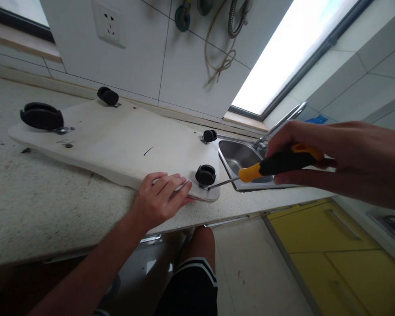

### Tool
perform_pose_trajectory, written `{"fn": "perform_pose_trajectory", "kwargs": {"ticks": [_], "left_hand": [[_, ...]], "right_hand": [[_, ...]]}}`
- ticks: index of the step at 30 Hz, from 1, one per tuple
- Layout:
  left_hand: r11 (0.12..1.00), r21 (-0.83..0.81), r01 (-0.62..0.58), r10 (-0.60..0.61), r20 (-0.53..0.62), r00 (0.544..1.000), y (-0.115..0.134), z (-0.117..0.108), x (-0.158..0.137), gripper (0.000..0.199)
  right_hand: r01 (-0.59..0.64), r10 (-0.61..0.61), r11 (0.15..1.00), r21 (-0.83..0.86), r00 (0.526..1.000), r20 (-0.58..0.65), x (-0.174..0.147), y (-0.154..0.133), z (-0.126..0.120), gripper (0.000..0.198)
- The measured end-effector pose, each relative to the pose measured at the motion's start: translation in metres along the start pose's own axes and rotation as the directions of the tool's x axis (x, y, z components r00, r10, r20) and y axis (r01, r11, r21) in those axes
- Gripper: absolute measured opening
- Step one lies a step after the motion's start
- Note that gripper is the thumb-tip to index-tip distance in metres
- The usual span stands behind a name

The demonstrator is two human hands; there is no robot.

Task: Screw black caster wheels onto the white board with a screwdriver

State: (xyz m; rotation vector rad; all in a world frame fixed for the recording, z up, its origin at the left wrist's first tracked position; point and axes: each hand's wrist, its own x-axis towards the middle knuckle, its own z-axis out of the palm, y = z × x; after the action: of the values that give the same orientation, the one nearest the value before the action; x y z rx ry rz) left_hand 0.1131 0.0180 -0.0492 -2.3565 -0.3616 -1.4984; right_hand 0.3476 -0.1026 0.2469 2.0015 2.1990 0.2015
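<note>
One screwdriver (276,163) in the right hand (329,136), one white board (125,140) under the left hand (163,197).
The right fingers are closed around the screwdriver's handle, its shaft pointing left to the base of the near right caster (205,175); the left fingers, slightly bent, hold the board's near edge. The board lies on the desk (85,215), casters up: another at far right (210,135), a near left caster (41,116) and a far left caster (108,95). Just right of it is a metal sink (238,153).
</note>
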Motion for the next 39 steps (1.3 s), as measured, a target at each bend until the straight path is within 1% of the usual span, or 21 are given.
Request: {"fn": "perform_pose_trajectory", "kwargs": {"ticks": [2, 4, 5, 7, 9, 10, 11, 12, 14, 16, 17, 18, 20, 22, 24, 27, 28, 31, 33, 36, 39], "left_hand": [[1.0, 0.005, -0.001, 0.001, -0.004, 1.0, 0.0, 0.0, 0.0, 0.029], [1.0, 0.011, -0.001, 0.001, -0.001, 1.0, 0.0, 0.0, 0.0, 0.029], [1.0, 0.015, 0.001, -0.001, 0.001, 1.0, 0.001, 0.0, 0.0, 0.028], [1.0, 0.018, 0.006, -0.006, 0.001, 1.0, 0.001, 0.0, 0.0, 0.027], [1.0, 0.016, 0.013, -0.013, -0.001, 1.0, 0.001, 0.0, 0.0, 0.026], [1.0, 0.015, 0.015, -0.015, -0.001, 1.0, 0.001, 0.0, 0.0, 0.026], [1.0, 0.014, 0.015, -0.015, -0.001, 1.0, 0.001, 0.0, 0.0, 0.027], [1.0, 0.013, 0.014, -0.014, -0.001, 1.0, 0.001, 0.0, -0.001, 0.028], [1.0, 0.01, 0.014, -0.014, 0.0, 1.0, 0.001, 0.0, -0.001, 0.029], [1.0, 0.01, 0.018, -0.018, 0.001, 1.0, 0.002, 0.0, -0.001, 0.028], [1.0, 0.01, 0.02, -0.02, 0.002, 1.0, 0.002, 0.0, -0.001, 0.027], [1.0, 0.01, 0.02, -0.02, 0.005, 1.0, 0.002, -0.001, -0.001, 0.026], [1.0, 0.008, 0.014, -0.014, 0.01, 1.0, 0.002, -0.001, -0.001, 0.026], [1.0, 0.006, 0.014, -0.014, 0.007, 1.0, 0.002, -0.001, -0.001, 0.025], [1.0, 0.008, 0.024, -0.024, 0.0, 1.0, 0.002, -0.001, 0.0, 0.024], [1.0, 0.012, 0.016, -0.016, 0.005, 1.0, 0.003, 0.0, -0.001, 0.024], [1.0, 0.012, 0.006, -0.006, 0.012, 1.0, 0.003, 0.0, -0.001, 0.024], [1.0, 0.011, -0.007, 0.006, 0.026, 1.0, 0.003, 0.0, -0.002, 0.026], [1.0, 0.013, 0.002, -0.002, 0.024, 1.0, 0.003, 0.0, -0.003, 0.027], [1.0, 0.022, 0.012, -0.012, 0.017, 1.0, 0.003, 0.0, -0.003, 0.028], [0.999, 0.032, 0.013, -0.014, 0.015, 1.0, 0.004, 0.001, -0.004, 0.027]], "right_hand": [[0.027, -0.028, 0.996, -0.087, 1.0, -0.009, 0.003, -0.001, 0.001, 0.065], [-0.043, 0.041, 0.979, -0.199, 0.999, -0.013, 0.007, -0.002, 0.003, 0.083], [-0.091, 0.095, 0.972, -0.217, 0.995, 0.006, 0.008, -0.003, 0.004, 0.089], [-0.152, 0.168, 0.976, -0.153, 0.98, 0.101, 0.008, -0.003, 0.003, 0.087], [-0.157, 0.162, 0.987, -0.041, 0.966, 0.2, 0.006, -0.003, 0.001, 0.082], [-0.146, 0.144, 0.989, -0.004, 0.966, 0.215, 0.005, -0.003, 0.0, 0.081], [-0.124, 0.118, 0.992, 0.018, 0.973, 0.198, 0.004, -0.005, 0.0, 0.078], [-0.086, 0.082, 0.996, 0.022, 0.986, 0.145, 0.005, -0.007, 0.0, 0.074], [-0.002, 0.002, 1.0, -0.025, 1.0, -0.018, 0.01, -0.014, 0.003, 0.072], [0.029, -0.048, 0.992, -0.122, 0.987, -0.156, 0.017, -0.022, 0.007, 0.083], [0.006, -0.039, 0.984, -0.18, 0.982, -0.184, 0.02, -0.025, 0.008, 0.087], [-0.028, -0.011, 0.975, -0.221, 0.985, -0.17, 0.022, -0.027, 0.008, 0.089], [-0.074, 0.056, 0.972, -0.224, 0.995, -0.086, 0.024, -0.027, 0.005, 0.084], [-0.077, 0.083, 0.986, -0.147, 0.996, 0.039, 0.022, -0.021, -0.001, 0.072], [-0.058, 0.065, 0.996, -0.063, 0.992, 0.112, 0.02, -0.013, -0.006, 0.063], [-0.079, 0.089, 0.994, -0.081, 0.988, 0.123, 0.023, -0.006, -0.007, 0.047], [-0.097, 0.109, 0.99, -0.097, 0.987, 0.121, 0.026, -0.006, -0.005, 0.049], [-0.129, 0.15, 0.981, -0.144, 0.979, 0.141, 0.03, -0.012, 0.0, 0.071], [-0.138, 0.158, 0.98, -0.142, 0.977, 0.14, 0.027, -0.014, -0.001, 0.072], [-0.124, 0.127, 0.992, -0.03, 0.976, 0.177, 0.017, -0.012, -0.008, 0.063], [-0.054, 0.042, 0.997, 0.058, 0.979, 0.202, 0.013, -0.009, -0.013, 0.057]]}}
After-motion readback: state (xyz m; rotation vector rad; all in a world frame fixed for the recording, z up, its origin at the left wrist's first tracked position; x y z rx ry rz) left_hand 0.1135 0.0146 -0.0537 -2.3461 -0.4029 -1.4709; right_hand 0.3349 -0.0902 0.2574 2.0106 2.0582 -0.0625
